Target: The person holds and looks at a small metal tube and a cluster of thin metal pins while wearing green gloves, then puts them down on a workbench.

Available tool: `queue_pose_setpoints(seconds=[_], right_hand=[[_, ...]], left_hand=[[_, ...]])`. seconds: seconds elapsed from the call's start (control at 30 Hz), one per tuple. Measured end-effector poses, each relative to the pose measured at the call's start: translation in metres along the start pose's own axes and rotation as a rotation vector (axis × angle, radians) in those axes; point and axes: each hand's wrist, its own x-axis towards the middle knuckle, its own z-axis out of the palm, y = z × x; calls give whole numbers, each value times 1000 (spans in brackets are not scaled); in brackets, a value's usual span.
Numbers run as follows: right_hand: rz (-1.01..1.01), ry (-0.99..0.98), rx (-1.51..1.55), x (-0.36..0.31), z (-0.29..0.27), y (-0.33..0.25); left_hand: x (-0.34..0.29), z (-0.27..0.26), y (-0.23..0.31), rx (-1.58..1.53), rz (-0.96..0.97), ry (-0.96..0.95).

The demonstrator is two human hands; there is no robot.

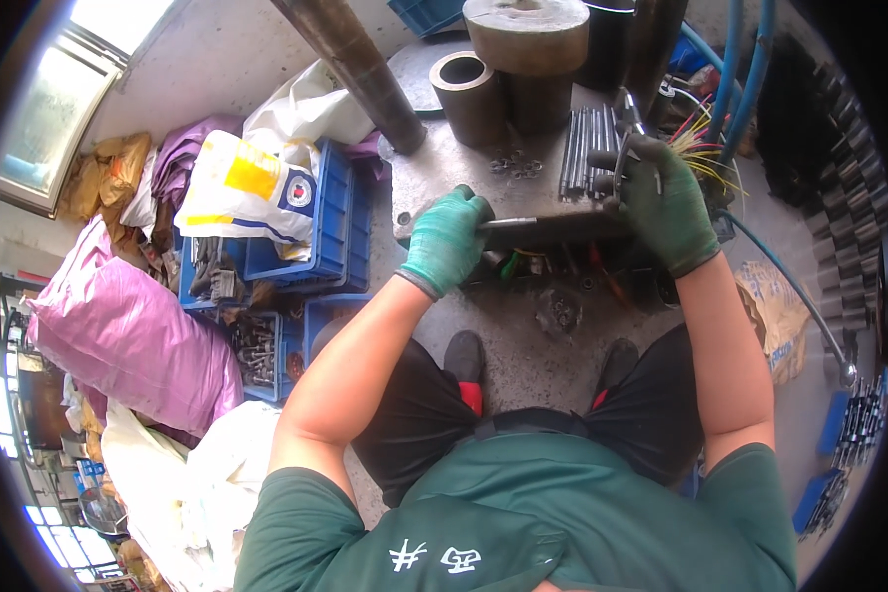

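Note:
My left hand, in a green knitted glove, is closed on one end of a thin metal rod. The rod points right along the front edge of the steel table. My right hand, gloved the same way, has its fingers curled round a shiny metal tool with a curved part; its exact kind is not clear. Beside that hand, several metal rods lie side by side on the table. Small metal rings or nuts are scattered left of them.
A hollow steel cylinder and a thick round block stand at the table's back. A slanting steel column rises at left. Blue crates and a purple sack lie left. Blue hoses and loose wires run right.

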Motion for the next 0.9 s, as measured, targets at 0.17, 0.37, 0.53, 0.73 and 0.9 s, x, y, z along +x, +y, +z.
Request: queue_pose_setpoints(seconds=[0.17,0.37,0.53,0.73,0.9], right_hand=[[-53,8,-541,-17,9,-1],[-499,-144,-1207,-15,2,16],[-838,-59,-1715,-15,0,16],[-831,-117,-1758,-12,0,22],[-818,-121,-1801,-8,1,26]], left_hand=[[10,-4,18,-896,-298,-15],[19,-19,38,-1234,-382,-44],[27,-20,38,-1206,-421,-74],[31,-15,35,-1133,-417,-68],[29,-13,32,-1133,-394,-51]])
